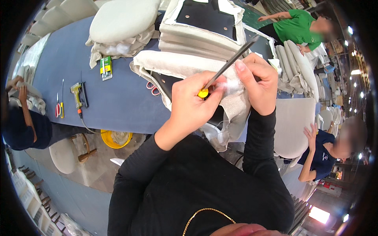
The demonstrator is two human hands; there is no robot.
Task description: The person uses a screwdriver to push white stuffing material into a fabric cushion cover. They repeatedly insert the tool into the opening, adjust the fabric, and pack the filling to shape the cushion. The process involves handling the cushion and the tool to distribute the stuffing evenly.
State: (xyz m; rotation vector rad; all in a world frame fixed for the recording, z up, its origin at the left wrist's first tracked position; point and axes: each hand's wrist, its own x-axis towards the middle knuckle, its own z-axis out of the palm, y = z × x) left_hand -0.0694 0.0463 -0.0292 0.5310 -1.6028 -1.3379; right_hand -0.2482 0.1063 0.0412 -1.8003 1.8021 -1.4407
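My left hand point(193, 100) is closed around the yellow handle of a long, dark metal-shafted tool point(232, 61), whose shaft points up and to the right. Its thumb and finger also come close to a tuft of white stuffing point(233, 84). My right hand point(258, 82) is closed on the beige fabric cover point(237, 104) of an upholstered chair part point(173, 61), beside the stuffing. That part lies on the blue-grey table point(134, 110), its dark underside partly showing. Red-handled scissors point(152, 89) lie partly under its edge.
A pneumatic staple gun point(76, 95) with a hose, red-handled pliers or scissors point(58, 109), a yellow-handled tool point(62, 109) and a green package point(106, 69) lie left. Stacked seats point(122, 23) stand behind. A yellow bucket point(106, 139) sits below the table. Other people work at both sides.
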